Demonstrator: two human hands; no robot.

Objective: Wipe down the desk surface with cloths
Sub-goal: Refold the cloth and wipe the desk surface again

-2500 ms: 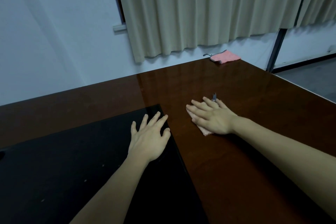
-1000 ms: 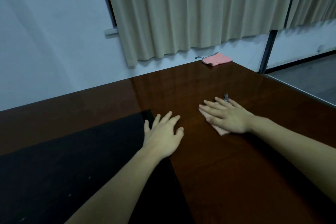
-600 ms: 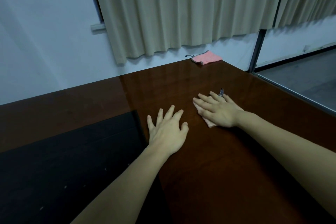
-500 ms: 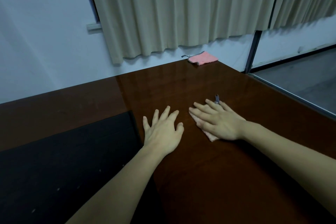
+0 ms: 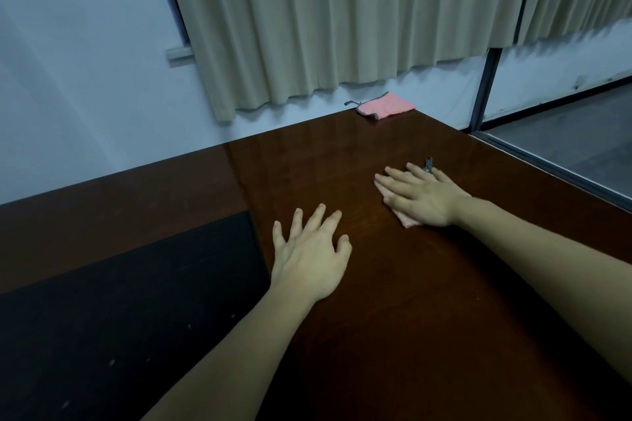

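Mostly hidden: pink cloth (image 5: 407, 220) at 2 o'clock on the brown surface (image 5: 393, 301), pinned flat under the right hand (image 5: 422, 196); its fingers (image 5: 393, 178) are straight and spread, pressing down, not curled. A grey loop (image 5: 428, 164) sticks out past the fingertips. Left hand (image 5: 313, 256) lies palm-down at centre, fingers splayed wide, holding nothing, just beside the black mat (image 5: 130, 311) at 8 o'clock. Second pink cloth (image 5: 386, 107) sits at the 1 o'clock far corner, below the curtain (image 5: 342, 17).
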